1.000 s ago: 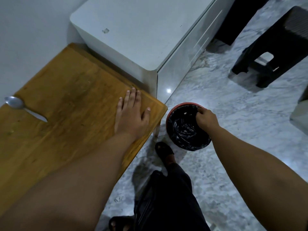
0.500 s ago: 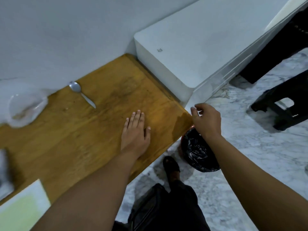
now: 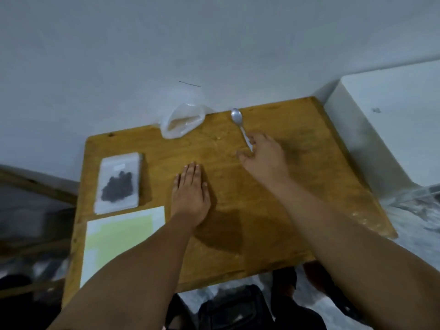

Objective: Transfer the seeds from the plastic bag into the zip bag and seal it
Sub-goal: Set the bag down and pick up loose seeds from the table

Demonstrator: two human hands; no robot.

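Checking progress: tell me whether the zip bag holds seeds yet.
Filled: dark seeds show through the zip bag, lying flat. Seal: cannot tell.

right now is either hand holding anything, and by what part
The left hand lies flat on the table, holding nothing. The right hand has its fingers at the spoon handle's end; blur hides any grip.

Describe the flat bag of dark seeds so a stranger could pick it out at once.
On the wooden table, look at its left side, just beyond the pale paper sheet. The flat clear bag lies there, left of the left hand; unlike the crumpled plastic bag at the far edge, it holds a dark clump of seeds.
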